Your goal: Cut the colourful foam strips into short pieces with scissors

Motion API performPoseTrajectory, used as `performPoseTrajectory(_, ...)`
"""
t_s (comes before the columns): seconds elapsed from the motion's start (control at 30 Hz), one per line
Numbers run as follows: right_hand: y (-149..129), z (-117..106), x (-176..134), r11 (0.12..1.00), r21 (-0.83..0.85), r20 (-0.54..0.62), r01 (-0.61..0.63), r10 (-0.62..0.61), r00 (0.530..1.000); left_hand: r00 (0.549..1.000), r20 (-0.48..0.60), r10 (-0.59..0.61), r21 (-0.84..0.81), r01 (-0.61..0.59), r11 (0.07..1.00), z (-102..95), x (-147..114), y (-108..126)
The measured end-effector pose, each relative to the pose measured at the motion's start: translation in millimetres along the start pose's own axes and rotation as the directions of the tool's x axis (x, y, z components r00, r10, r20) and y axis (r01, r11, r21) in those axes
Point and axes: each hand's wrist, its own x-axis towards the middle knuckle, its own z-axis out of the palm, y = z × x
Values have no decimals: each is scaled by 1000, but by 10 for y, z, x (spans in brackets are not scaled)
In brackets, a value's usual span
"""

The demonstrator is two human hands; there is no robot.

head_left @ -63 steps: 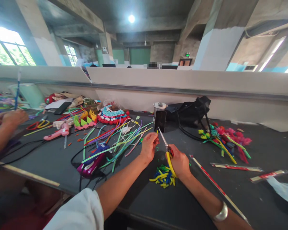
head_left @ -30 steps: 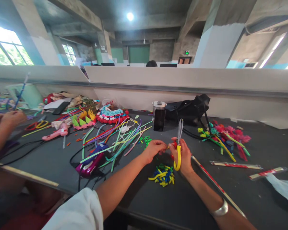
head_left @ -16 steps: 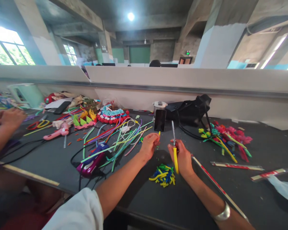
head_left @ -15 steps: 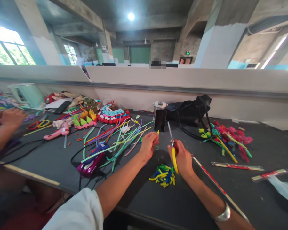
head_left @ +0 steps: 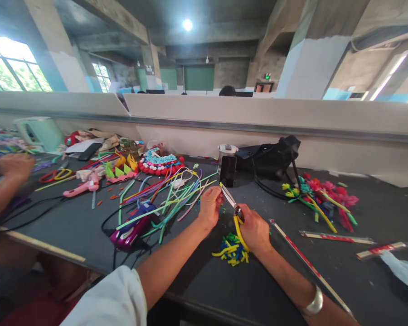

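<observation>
Yellow-handled scissors [head_left: 239, 231] are gripped in my right hand [head_left: 256, 230], their blades pointing up and left. My left hand [head_left: 211, 206] is closed in a pinch on a small yellow pipe cleaner [head_left: 221, 184], mostly hidden by the fingers. The blade tips touch or nearly touch its upper end. Below the hands lies a pile of short cut pieces [head_left: 233, 250] in yellow, blue and green. A dark phone [head_left: 228, 171] stands upright just beyond, in front of a lidded jar [head_left: 223, 151].
Long pipe cleaners [head_left: 177, 203], a purple glue gun [head_left: 127, 233] and cords lie to the left. A black bag [head_left: 275, 158] is behind; pipe-cleaner flowers [head_left: 336, 194] and wrapped sticks [head_left: 336, 237] are at right. Another person's hands [head_left: 15, 170] are at far left.
My right hand has swung the scissors left, bringing the blades from upright beside the phone to the yellow tip in my left hand. The left hand stays nearly in place.
</observation>
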Motion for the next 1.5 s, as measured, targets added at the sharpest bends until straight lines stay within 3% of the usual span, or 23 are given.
performPoseTrajectory(0.4, 24, 42, -6, 998, -57, -40, 26, -29, 999, 999, -40, -7, 70, 9, 997, 29, -40, 3)
performPoseTrajectory(0.67, 5, 30, -15, 997, -48, -31, 66, -67, 997, 1000, -25, -9, 31, 10, 999, 27, -39, -26)
performPoseTrajectory(0.93, 26, 32, -13, 1000, 26, -4, 16, -16, 1000, 998, -63, 19, 131, -11, 991, 12, -28, -9)
performPoseTrajectory(1.07, 75, 56, 35, 979, 198, -35, -44, 51, 998, 994, -83, 67, 254, -44, 966, 15, -25, -13)
performPoseTrajectory(1.17, 91, 48, 78, 904, 428, -92, -7, 52, 994, 996, -51, 76, 396, -50, 917, 3, -34, -42)
performPoseTrajectory(1.27, 88, 18, 106, 817, 576, -135, 8, 86, 987, 996, 29, 88, 585, -88, 806, -21, -57, -79)
performPoseTrajectory(1.37, 93, 5, 120, 777, 629, -144, -13, 133, 981, 980, 172, 94, 741, -192, 643, -27, -102, -95)
performPoseTrajectory(1.5, 133, 42, 139, 783, 622, -180, 3, 139, 974, 937, 339, 81, 826, -338, 451, 12, -177, -89)
